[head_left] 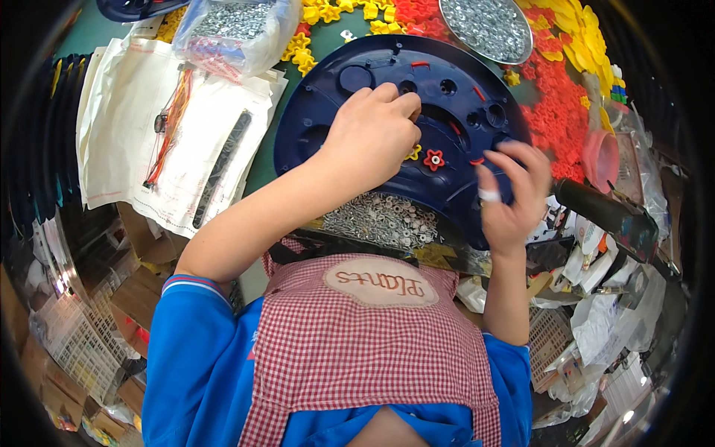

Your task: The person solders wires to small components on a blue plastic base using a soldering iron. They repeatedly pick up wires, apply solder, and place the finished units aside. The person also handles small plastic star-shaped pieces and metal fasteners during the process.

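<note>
A dark blue round plastic panel (313, 97) with moulded rings, holes and posts lies in front of me. Over its middle, my left hand (376, 134) has its fingers curled down; whatever they pinch is hidden. Just beside those fingers sit a yellow star-shaped piece (412, 153) and a red star-shaped piece (434, 159) with a metal centre. My right hand (514, 194) hovers by the panel's right side, fingers and thumb apart, a white band around the thumb. Short red strips, such as one red strip (479, 94), are set in the panel.
Loose screws and washers (387, 220) fill a tray at the near edge. A round metal dish (488, 30) and a bagged tub (231, 22) hold small metal parts. Red pieces (555, 127) heap at the right, with a dark cylindrical object (611, 216) nearby. Wires (171, 127) lie on white bags.
</note>
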Motion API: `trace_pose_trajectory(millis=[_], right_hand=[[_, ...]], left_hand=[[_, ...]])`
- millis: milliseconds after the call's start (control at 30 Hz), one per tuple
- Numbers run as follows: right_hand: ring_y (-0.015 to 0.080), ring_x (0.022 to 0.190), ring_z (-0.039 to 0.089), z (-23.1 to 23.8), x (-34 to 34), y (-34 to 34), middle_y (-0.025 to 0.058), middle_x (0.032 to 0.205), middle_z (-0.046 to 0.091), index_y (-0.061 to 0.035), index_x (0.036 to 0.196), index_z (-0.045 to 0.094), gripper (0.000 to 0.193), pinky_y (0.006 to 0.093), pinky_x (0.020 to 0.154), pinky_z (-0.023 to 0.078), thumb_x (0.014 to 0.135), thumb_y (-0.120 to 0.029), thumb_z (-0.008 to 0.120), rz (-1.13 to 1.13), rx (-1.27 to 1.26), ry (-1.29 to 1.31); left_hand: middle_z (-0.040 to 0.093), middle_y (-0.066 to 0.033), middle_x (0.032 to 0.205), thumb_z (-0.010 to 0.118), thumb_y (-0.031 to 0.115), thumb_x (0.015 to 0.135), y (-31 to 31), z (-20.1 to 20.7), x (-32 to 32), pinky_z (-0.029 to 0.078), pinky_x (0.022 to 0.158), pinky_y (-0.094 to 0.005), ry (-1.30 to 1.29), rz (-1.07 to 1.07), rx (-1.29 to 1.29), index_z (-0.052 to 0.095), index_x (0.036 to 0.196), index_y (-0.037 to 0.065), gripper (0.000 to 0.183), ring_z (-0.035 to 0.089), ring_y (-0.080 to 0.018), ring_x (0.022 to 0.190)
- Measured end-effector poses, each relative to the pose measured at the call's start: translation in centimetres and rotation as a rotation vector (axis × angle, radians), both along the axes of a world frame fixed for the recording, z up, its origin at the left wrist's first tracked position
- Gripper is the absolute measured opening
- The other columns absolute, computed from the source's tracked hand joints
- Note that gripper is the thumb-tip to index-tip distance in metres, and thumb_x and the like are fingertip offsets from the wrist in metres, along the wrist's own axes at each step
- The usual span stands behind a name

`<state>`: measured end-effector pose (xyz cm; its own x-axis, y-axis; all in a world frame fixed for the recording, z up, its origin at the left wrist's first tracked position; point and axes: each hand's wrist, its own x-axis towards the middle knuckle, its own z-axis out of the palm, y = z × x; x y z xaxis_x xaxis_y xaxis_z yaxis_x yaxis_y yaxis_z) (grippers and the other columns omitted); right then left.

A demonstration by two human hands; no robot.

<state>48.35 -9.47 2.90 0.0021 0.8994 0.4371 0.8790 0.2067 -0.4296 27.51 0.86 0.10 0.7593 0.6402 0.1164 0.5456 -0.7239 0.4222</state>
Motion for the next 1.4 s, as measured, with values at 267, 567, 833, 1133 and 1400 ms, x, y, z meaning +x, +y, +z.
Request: trace_pose_trajectory(millis=[267, 567, 833, 1133, 1400], right_hand=[[0.0342, 0.106, 0.06, 1.0, 10.7, -2.2, 0.0193, 0.115, 0.058, 0.0057, 0.125, 0.049, 0.061, 0.0456, 0.099, 0.047, 0.093, -0.045, 0.055, -0.281, 0.837, 0.385], [0.0293, 0.093, 0.06, -4.3, 14.2, -2.8, 0.017, 0.1, 0.059, 0.0075, 0.109, 0.055, 0.083, 0.0384, 0.082, 0.051, 0.084, -0.071, 0.056, -0.323, 0.398, 0.665], [0.0221, 0.085, 0.056, -3.9, 12.9, -2.4, 0.0123, 0.09, 0.057, 0.0035, 0.137, 0.039, 0.101, 0.033, 0.07, 0.046, 0.078, -0.076, 0.057, -0.284, 0.302, 0.871], [0.0207, 0.079, 0.053, -3.9, 12.5, -2.6, 0.0132, 0.088, 0.057, 0.0055, 0.137, 0.039, 0.098, 0.0301, 0.067, 0.044, 0.081, -0.073, 0.055, -0.297, 0.312, 0.823], [0.0208, 0.079, 0.054, -4.0, 12.7, -2.5, 0.0134, 0.087, 0.057, 0.0077, 0.137, 0.038, 0.1, 0.0301, 0.068, 0.045, 0.082, -0.074, 0.054, -0.324, 0.331, 0.757]], left_hand=[[0.071, -0.0058, 0.084, 0.079, 0.01, 0.073, 2.4, 5.5, -13.4, 0.053, 0.072, -0.0339, 0.021, 0.781, 0.261, 0.076, 0.085, 0.009, 0.012, 0.066, -0.0226, 0.078], [0.069, -0.003, 0.089, 0.073, 0.019, 0.079, 2.8, -1.9, -24.3, 0.052, 0.075, -0.0374, 0.353, 0.944, 0.374, 0.075, 0.089, 0.012, 0.013, 0.065, -0.0248, 0.08], [0.068, -0.0046, 0.089, 0.072, 0.022, 0.082, 3.8, -0.2, -26.1, 0.052, 0.078, -0.0393, 0.343, 0.975, 0.235, 0.072, 0.091, 0.011, 0.014, 0.065, -0.0276, 0.086], [0.07, -0.0084, 0.092, 0.07, 0.019, 0.084, 3.8, -0.2, -27.6, 0.052, 0.079, -0.0394, 0.412, 0.998, 0.218, 0.071, 0.1, 0.01, 0.018, 0.066, -0.0264, 0.087], [0.072, -0.0082, 0.09, 0.065, 0.008, 0.09, 3.0, 5.0, -29.0, 0.052, 0.071, -0.0321, -0.169, 1.152, 0.084, 0.069, 0.11, 0.003, 0.021, 0.068, -0.0215, 0.08]])
